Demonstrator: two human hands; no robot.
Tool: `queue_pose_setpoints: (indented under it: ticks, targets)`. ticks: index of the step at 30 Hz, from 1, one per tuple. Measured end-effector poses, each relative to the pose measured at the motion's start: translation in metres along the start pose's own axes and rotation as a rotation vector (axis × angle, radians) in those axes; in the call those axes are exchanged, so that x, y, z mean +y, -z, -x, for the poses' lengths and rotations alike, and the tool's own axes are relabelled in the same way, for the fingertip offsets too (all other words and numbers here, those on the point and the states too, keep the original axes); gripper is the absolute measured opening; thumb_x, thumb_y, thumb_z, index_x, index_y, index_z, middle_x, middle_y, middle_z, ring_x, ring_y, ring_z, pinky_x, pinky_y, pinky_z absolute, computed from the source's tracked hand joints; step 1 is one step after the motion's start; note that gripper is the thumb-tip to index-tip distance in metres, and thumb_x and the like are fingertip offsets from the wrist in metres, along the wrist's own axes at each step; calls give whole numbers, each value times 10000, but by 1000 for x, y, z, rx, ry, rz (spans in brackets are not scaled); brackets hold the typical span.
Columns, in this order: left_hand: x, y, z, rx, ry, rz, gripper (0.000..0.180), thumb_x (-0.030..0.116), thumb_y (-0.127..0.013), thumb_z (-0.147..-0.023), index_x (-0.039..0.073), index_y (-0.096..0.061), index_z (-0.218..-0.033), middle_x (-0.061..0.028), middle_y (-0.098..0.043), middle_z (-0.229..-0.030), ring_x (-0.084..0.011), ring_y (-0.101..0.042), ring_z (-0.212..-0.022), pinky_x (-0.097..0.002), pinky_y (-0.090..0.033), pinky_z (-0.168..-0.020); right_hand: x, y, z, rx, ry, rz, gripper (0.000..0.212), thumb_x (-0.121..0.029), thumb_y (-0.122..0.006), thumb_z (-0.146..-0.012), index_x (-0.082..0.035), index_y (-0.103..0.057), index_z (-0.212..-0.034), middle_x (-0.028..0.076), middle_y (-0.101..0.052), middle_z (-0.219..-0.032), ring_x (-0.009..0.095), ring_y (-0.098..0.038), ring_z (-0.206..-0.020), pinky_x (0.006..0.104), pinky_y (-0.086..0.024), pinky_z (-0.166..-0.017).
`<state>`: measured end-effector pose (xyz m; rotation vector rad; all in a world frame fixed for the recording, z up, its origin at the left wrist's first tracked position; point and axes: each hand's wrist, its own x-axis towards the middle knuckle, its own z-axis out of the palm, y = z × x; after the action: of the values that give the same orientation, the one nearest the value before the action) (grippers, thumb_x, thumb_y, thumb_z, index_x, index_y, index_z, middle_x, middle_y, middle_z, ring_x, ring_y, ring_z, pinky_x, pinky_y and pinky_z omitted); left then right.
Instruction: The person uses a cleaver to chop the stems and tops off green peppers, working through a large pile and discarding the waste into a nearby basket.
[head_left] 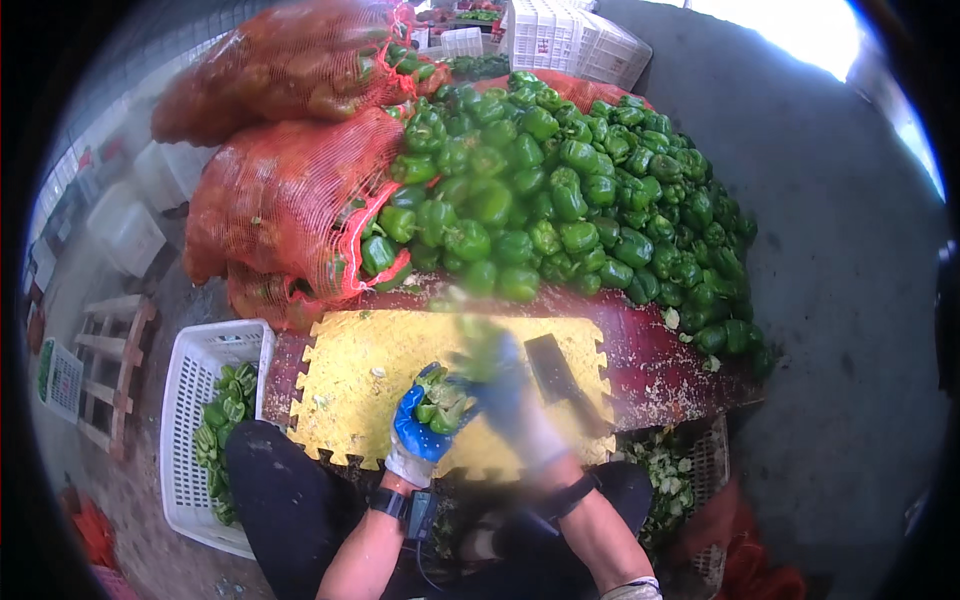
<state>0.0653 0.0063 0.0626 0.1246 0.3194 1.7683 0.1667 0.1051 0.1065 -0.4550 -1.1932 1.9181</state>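
My left hand [411, 430], in a blue-coated glove, is closed round a cut-open green bell pepper [440, 402] above the yellow foam mat [350, 385]. The pale inside of the pepper shows. Just right of it my gloved right hand [512, 400] is smeared by motion, so its fingers cannot be made out. A green blur lies at its fingertips; I cannot tell whether the hand holds it. On the mat's right side lies a dark, flat-bladed knife [552, 367], partly behind my right hand.
A big heap of green bell peppers [580, 190] rises behind the mat. Red mesh sacks [290, 190] of peppers stand at the left. A white crate [180, 460] of cut peppers sits by my left knee; another crate [712, 470] with pale scraps stands at the right.
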Motion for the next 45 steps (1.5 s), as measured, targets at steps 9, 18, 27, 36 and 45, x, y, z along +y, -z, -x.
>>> queue_pose_setpoints:
  ticks: [9,18,27,36,45]
  targets:
    - [3,-12,0,-36,-78,-63,449,236,-469,-910,95,-407,-1332,-102,-538,-1219,-252,-538,-1108,-415,-456,-937,-34,-16,3,-73,-18,987,592,-276,-718,-786,-59,-459,-1273,177,-534,-1194,306,-579,-1013,367,-491,-835]
    - [-5,-26,0,33,-44,-451,557,32,-516,-834,75,-354,-1365,-89,-530,-1180,-203,-542,-1076,-303,-476,-897,-4,23,28,-174,-35,964,528,-145,-693,-800,-21,-465,-1260,156,-594,-1083,216,-619,-898,329,-518,-757]
    - [-1,-26,-1,-47,32,-545,579,-13,-518,-831,110,-355,-1374,-75,-537,-1218,-183,-609,-967,-245,-508,-727,14,38,23,-150,-101,793,532,-118,-690,-801,18,-448,-1255,160,-609,-1054,190,-596,-934,314,-499,-783]
    - [7,-24,-7,53,88,-704,555,-17,-530,-812,68,-384,-1341,-86,-569,-1153,-172,-615,-920,-246,-517,-735,35,42,16,-61,-262,532,563,-106,-732,-752,40,-472,-1230,177,-561,-1187,239,-554,-1086,325,-448,-935]
    - [9,-19,-8,-107,92,-462,488,127,-519,-850,-5,-398,-1304,-168,-532,-1194,-271,-577,-1044,-392,-501,-883,27,38,16,-124,-415,233,363,-103,-627,-863,-7,-511,-1193,48,-584,-1067,91,-556,-880,261,-486,-741]
